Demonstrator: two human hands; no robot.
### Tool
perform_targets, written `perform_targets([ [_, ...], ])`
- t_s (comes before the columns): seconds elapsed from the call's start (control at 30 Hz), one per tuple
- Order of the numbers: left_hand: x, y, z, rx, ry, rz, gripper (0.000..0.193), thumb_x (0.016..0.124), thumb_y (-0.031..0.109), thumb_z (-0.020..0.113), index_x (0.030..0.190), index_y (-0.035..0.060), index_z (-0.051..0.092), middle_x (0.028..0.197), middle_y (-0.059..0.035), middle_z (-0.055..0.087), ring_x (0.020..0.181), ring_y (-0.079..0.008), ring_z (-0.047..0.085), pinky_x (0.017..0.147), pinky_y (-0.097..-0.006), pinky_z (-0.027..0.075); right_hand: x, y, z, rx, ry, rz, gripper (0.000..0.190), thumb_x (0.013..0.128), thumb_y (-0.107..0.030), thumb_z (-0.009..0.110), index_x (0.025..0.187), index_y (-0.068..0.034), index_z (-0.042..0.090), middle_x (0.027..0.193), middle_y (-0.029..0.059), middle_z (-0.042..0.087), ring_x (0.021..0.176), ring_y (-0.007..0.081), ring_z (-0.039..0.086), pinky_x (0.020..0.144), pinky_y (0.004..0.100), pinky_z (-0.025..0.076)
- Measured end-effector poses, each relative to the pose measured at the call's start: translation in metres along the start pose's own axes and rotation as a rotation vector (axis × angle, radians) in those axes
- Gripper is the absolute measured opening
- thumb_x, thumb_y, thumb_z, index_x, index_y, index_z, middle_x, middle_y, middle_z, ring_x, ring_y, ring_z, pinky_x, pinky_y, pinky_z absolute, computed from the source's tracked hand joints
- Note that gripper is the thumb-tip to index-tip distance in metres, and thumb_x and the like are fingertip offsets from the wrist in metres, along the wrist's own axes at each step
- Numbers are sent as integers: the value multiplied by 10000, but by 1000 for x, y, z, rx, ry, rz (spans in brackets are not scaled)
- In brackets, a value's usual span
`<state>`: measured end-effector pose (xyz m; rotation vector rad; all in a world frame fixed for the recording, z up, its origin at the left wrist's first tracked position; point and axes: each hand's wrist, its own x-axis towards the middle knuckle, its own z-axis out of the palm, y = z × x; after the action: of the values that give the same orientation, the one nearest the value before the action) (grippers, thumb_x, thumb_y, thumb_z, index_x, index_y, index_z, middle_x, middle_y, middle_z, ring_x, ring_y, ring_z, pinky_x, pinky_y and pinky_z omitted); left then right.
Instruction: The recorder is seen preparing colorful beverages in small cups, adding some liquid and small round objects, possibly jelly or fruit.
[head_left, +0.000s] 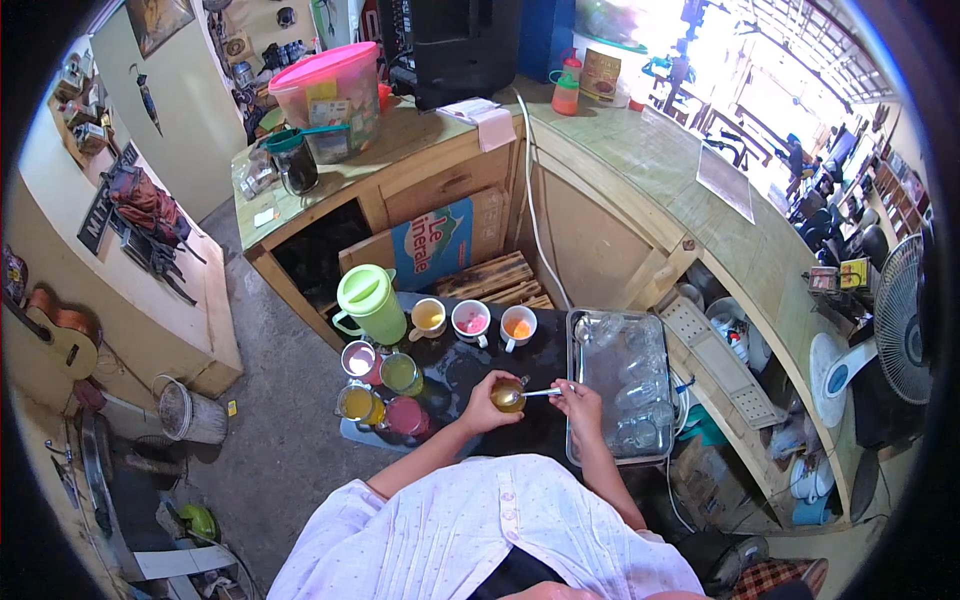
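My left hand (484, 403) is wrapped around a glass mug (508, 397) of yellowish liquid over the dark table. In my right hand (579, 405) is a metal spoon (538, 392), its bowl at the mug's mouth. Left of them stand glass mugs with pink (361, 361), green (401, 373), yellow (360, 405) and deep pink (406, 416) drinks. Beyond, a green lidded pitcher (373, 306) stands beside three white cups, holding something yellow (427, 318), pink (472, 323) and orange (519, 328).
A metal tray (573, 375) with several clear glasses and a spoon lies at the right. A wooden counter (630, 161) curves around the table, bearing a pink-lidded tub (330, 101) and a dark jar (295, 165). A white cable (534, 217) hangs down behind the table.
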<state>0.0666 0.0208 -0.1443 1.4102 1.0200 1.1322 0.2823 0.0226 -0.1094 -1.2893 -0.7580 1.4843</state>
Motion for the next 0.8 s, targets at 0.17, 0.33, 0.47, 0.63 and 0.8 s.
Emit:
perform_targets([
  [0.17,0,4,1,2,4,-9,721,584,143,902,1183,51,511,1141,-81,626,1070,-172,608,971,-334,473,1,1,-5,85,14,64,245,982,-139,589,1126,53,634,1066,135,678,858,185,678,787,307,581],
  [0.33,5,4,-3,47,-7,-26,734,582,147,906,1191,45,510,1158,-83,620,1081,-173,605,977,-332,468,-3,-9,-1,44,15,-132,215,960,-131,627,1062,50,684,981,120,704,820,172,681,774,288,577],
  [0.47,2,3,-4,20,-16,-21,736,589,141,903,1201,45,505,1166,-90,617,1091,-180,604,981,-333,467,-17,-27,19,-170,-20,-339,178,946,-109,639,1021,37,708,948,108,723,824,164,688,759,290,568],
  [0.63,3,3,-5,18,-15,14,735,595,149,904,1204,42,505,1164,-101,621,1100,-183,603,981,-338,467,-25,-41,57,-707,-267,-848,147,875,-43,651,1000,-10,721,942,141,723,860,247,709,790,350,553],
  [0.8,2,0,-4,4,-19,-3,737,591,176,904,1198,33,513,1163,-111,624,1098,-184,605,964,-348,475,-8,-13,63,-927,-449,-770,151,838,-67,667,970,-26,730,910,161,713,836,308,696,750,367,550],
])
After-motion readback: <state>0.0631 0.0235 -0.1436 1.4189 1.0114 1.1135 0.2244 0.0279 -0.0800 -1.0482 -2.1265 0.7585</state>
